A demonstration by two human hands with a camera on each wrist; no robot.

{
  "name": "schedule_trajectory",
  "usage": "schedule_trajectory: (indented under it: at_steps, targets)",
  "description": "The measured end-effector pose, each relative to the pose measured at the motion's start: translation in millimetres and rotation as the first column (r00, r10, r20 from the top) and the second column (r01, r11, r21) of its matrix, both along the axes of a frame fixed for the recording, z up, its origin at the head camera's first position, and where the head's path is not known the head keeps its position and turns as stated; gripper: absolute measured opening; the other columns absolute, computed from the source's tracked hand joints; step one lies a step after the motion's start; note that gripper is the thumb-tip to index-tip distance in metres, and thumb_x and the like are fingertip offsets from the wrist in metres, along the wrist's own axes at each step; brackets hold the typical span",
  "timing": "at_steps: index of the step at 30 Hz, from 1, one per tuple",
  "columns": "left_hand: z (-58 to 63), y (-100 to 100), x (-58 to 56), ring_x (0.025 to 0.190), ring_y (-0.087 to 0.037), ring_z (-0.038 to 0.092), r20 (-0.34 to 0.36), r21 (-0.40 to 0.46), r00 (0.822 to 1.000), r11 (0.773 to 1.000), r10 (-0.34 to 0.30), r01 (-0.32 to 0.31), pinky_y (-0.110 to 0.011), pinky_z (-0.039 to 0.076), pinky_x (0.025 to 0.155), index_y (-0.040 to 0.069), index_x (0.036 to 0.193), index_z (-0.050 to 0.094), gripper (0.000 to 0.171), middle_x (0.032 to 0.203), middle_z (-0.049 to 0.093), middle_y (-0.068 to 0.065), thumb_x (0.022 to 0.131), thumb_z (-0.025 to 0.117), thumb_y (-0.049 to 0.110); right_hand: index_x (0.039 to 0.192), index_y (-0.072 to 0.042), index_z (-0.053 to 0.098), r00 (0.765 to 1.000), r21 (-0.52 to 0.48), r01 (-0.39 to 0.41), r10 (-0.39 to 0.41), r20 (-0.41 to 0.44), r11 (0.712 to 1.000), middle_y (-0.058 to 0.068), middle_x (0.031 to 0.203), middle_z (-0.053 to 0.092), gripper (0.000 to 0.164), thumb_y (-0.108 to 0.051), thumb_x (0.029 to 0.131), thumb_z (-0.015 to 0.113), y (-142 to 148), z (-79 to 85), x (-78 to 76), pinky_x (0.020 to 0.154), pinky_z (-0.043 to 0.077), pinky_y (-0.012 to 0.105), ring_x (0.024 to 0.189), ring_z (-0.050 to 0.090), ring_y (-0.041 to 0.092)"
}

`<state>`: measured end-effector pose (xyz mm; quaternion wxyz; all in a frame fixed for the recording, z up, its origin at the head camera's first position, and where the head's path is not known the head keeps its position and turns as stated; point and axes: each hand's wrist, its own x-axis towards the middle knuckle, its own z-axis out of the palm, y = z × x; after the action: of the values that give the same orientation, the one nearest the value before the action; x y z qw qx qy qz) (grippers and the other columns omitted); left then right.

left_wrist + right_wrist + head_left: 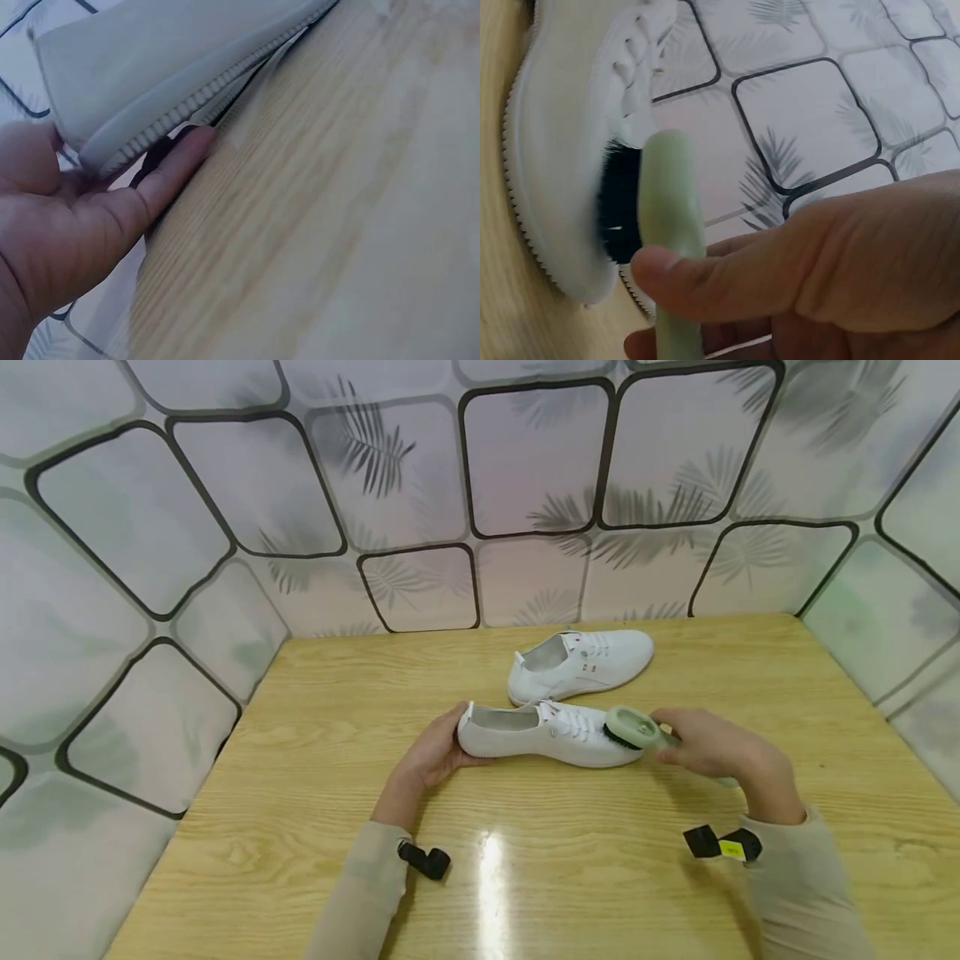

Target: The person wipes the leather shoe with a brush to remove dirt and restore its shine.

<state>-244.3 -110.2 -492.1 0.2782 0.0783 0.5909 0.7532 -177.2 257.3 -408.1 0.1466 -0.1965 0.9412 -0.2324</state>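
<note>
A white lace-up shoe (517,742) lies sideways on the table, toe to the right. My left hand (438,752) holds it by the heel; in the left wrist view, fingers (176,165) reach under the ridged sole and the heel is slightly raised. My right hand (705,743) grips a pale green shoe brush (633,727) by its handle. Dark bristles (621,199) press against the upper near the toe, below the laces, in the right wrist view. Just behind, the other white shoe (615,664) stands with its toe also to the right.
The wooden table (315,735) is bounded by a patterned backdrop (540,460) at the back and both sides. Each sleeved wrist wears a small black camera, one at the left cuff (426,860) and one at the right.
</note>
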Motion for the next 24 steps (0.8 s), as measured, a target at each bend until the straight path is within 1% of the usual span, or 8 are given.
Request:
schedule_trajectory:
  at_steps: [2, 4, 6, 8, 12, 16, 20, 24]
  targets:
    - [0.9, -4, 0.3, 0.129, -0.039, 0.045, -0.038, 0.001, 0.998, 0.998, -0.056, 0.056, -0.056, 0.048, 0.096, -0.001, 0.149, 0.031, 0.063, 0.148, 0.036, -0.027, 0.109, 0.024, 0.046, 0.129, 0.003, 0.057, 1.000, -0.017, -0.008, 0.008, -0.005, 1.000, 0.014, 0.113, 0.066, 0.043, -0.012, 0.091, 0.071, -1, -1.3, -1.1, 0.080, 0.051, 0.048, 0.098, 0.063, 0.029]
    - [1.8, -9, 1.2, 0.134, -0.038, 0.039, -0.084, -0.011, 0.989, 0.992, -0.125, 0.124, -0.055, 0.045, 0.101, 0.000, 0.152, 0.023, 0.071, 0.152, 0.029, -0.025, 0.106, 0.031, 0.052, 0.131, 0.001, 0.057, 0.999, -0.046, -0.038, 0.038, 0.002, 0.998, 0.014, 0.118, 0.066, 0.045, -0.014, 0.091, 0.071, -2, -2.4, -2.6, 0.084, 0.051, 0.050, 0.103, 0.063, 0.030]
    - [2.7, -16, 2.3, 0.137, -0.037, 0.035, -0.146, -0.049, 0.969, 0.980, -0.197, 0.192, -0.051, 0.043, 0.104, 0.002, 0.155, 0.015, 0.080, 0.154, 0.026, -0.024, 0.101, 0.045, 0.052, 0.133, 0.001, 0.058, 0.998, -0.070, -0.059, 0.060, 0.014, 0.996, 0.017, 0.123, 0.065, 0.047, -0.014, 0.091, 0.072, -1, -2.8, -3.2, 0.088, 0.051, 0.051, 0.108, 0.062, 0.034]
    - [4.0, -21, 3.0, 0.135, -0.033, 0.038, -0.224, -0.134, 0.942, 0.965, -0.250, 0.224, -0.043, 0.043, 0.106, 0.003, 0.155, 0.015, 0.087, 0.152, 0.030, -0.021, 0.095, 0.061, 0.046, 0.134, 0.002, 0.058, 0.998, -0.067, -0.056, 0.057, 0.019, 0.996, 0.019, 0.124, 0.064, 0.050, -0.013, 0.089, 0.073, 2, -2.8, -3.0, 0.087, 0.051, 0.051, 0.107, 0.063, 0.035]
    - [7.1, -25, 1.9, 0.122, -0.025, 0.049, -0.345, -0.320, 0.893, 0.931, -0.287, 0.175, -0.033, 0.042, 0.102, 0.008, 0.149, 0.032, 0.078, 0.139, 0.048, -0.015, 0.088, 0.078, 0.022, 0.135, 0.005, 0.057, 1.000, -0.036, -0.016, 0.015, -0.028, 0.999, 0.024, 0.127, 0.063, 0.052, -0.012, 0.088, 0.074, 2, -2.5, -3.5, 0.091, 0.049, 0.055, 0.113, 0.060, 0.040]
    - [12.2, -24, 1.5, 0.113, -0.023, 0.055, -0.410, -0.463, 0.860, 0.882, -0.303, 0.089, -0.038, 0.044, 0.098, 0.012, 0.143, 0.042, 0.069, 0.131, 0.056, -0.010, 0.085, 0.080, 0.012, 0.135, 0.000, 0.059, 0.999, -0.050, -0.017, 0.014, -0.051, 0.999, 0.022, 0.131, 0.062, 0.053, -0.012, 0.087, 0.075, -7, -1.9, -7.2, 0.097, 0.046, 0.056, 0.120, 0.056, 0.038]
    - [18.8, -28, 4.9, 0.112, -0.023, 0.055, -0.429, -0.547, 0.838, 0.835, -0.339, 0.058, -0.040, 0.045, 0.096, 0.014, 0.142, 0.043, 0.067, 0.130, 0.057, -0.009, 0.086, 0.079, 0.014, 0.131, -0.002, 0.064, 0.997, -0.045, -0.032, 0.029, -0.076, 0.998, 0.020, 0.128, 0.064, 0.052, -0.011, 0.082, 0.079, -6, -2.1, -9.1, 0.093, 0.048, 0.051, 0.116, 0.058, 0.035]
    - [23.4, -33, 6.3, 0.112, -0.023, 0.055, -0.427, -0.558, 0.833, 0.828, -0.352, 0.063, -0.039, 0.045, 0.095, 0.013, 0.141, 0.044, 0.065, 0.128, 0.057, -0.010, 0.086, 0.078, 0.012, 0.127, -0.006, 0.068, 0.989, -0.015, -0.017, 0.014, -0.146, 1.000, 0.014, 0.115, 0.070, 0.049, -0.010, 0.080, 0.081, -6, -4.0, -8.4, 0.086, 0.050, 0.048, 0.103, 0.063, 0.029]
